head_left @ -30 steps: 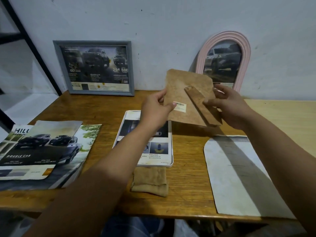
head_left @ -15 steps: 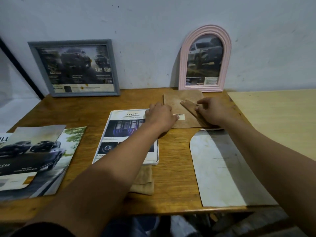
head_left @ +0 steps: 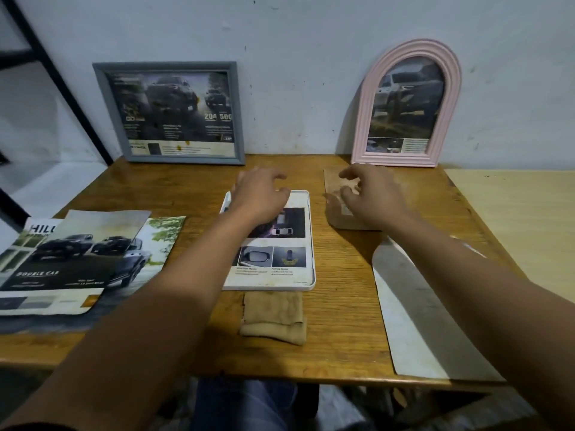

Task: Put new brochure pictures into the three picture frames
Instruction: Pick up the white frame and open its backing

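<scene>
Here both hands, left hand [head_left: 259, 194] and right hand [head_left: 371, 194], blur, fingers seemingly loose, half-covering the backing board [head_left: 334, 213].

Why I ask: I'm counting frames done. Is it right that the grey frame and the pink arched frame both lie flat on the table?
Not flat. The head view shows the grey frame and pink arched frame standing on the table, propped against the wall.

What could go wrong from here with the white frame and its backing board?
The brochure picture lies loose in the white frame; the left hand reaching over it could skew it. The backing board under the right hand might then trap it crooked. The pink frame, propped just behind the right hand, could get knocked over.
</scene>
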